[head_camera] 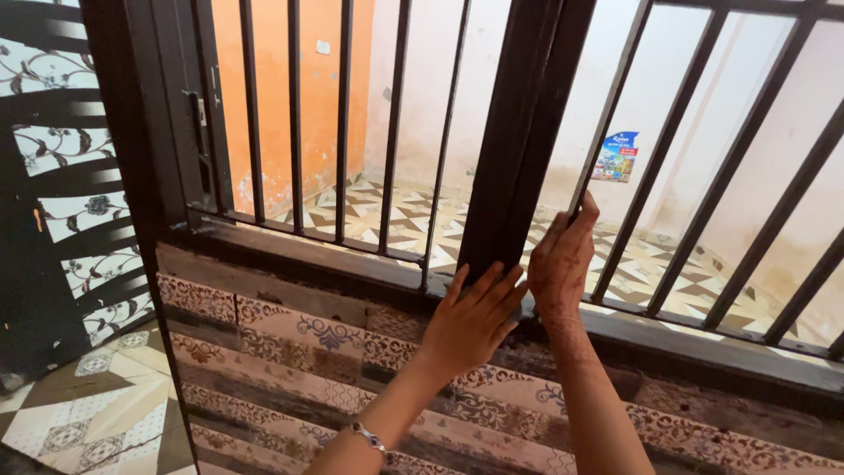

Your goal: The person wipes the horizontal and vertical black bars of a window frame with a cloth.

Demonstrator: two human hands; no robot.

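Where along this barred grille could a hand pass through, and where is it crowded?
Open gaps lie between the thin bars left of the thick post, and between the slanted bars at right. Crowded: the post's base, where left hand and right hand press.

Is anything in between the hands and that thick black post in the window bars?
Nothing visible. The left hand lies flat against the bottom of the thick black post, and the right hand touches a thin bar just beside it. No object sits between them.
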